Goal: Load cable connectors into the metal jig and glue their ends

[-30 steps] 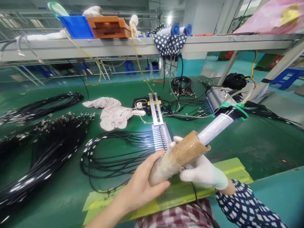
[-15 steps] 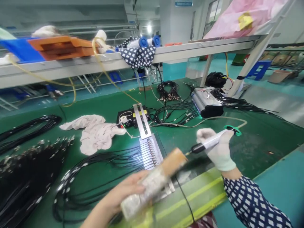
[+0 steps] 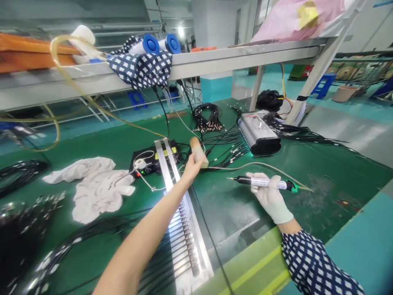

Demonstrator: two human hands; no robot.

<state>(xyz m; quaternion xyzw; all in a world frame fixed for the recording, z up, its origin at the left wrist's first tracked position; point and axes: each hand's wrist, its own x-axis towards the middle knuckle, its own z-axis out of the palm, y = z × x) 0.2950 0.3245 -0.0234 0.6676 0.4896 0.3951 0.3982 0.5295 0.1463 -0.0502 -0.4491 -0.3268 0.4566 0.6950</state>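
Observation:
My bare left hand (image 3: 192, 167) reaches out over the far middle of the bench and is closed on the near part of a pale block (image 3: 199, 150) with a brown end. My right hand (image 3: 272, 200), in a white glove, holds a dispensing syringe (image 3: 264, 182) with a black front part and a thin needle pointing left. A green fitting on the syringe joins a thin hose (image 3: 260, 164). Below my left forearm lies a long metal fixture (image 3: 201, 256) with a row of small connectors on black cables. Part of the fixture is hidden by the forearm.
A black control box (image 3: 144, 164) and a crumpled white cloth (image 3: 95, 192) lie to the left. A silver device (image 3: 259, 133) with many cables stands at the back right. Bundled black cables (image 3: 207, 116) sit behind. A shelf rail (image 3: 215, 64) crosses above the bench.
My left hand has carried the block from above the fixture's near end to the far side by the control box. The syringe has turned nearly level, its needle away from the block.

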